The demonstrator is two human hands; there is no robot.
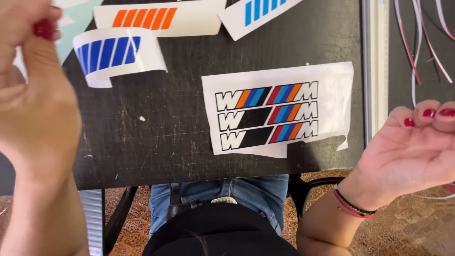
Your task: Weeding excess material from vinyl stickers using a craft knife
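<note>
- Left hand [33,95]: raised at left edge of frame, blurred, fingertips pinched together near upper left corner. Can't tell if anything is caught between them, too soft to read.
- Right hand [417,147]: lower right, palm up, fingers curled inward, thumb nearly meeting them. Thin white strand [433,196] runs under the wrist; whether the fingers hold it, can't tell.
- Neither hand touches the decal sheet [277,109], which lies flat on the black board [156,142], centre-right of frame, w/ three rows of striped emblems. Top row has orange + blue stripes filled on its left half; the lower two rows look black there.
- Risk 1: sheet's lower edge is cut ragged and sits close to the board's near edge. A sleeve or wrist dragging across could push it off onto the lap below.
- Risk 2: if a small stripe piece is stuck to a fingertip, it may fold onto itself or pick up lint, then won't lie flat in the emblem.
- Risk 3: blue stripe sheet [116,54], upper left, curls up at its edge; left hand coming down near it could crease it or stick to it.
- Risk 4: loose trimmed strips [417,47] at upper right hang near right hand, could snag on fingers and drag over the work.
- Orange stripe sheet [156,18] and another blue one [258,12] at top are well apart from both hands, low risk.
</note>
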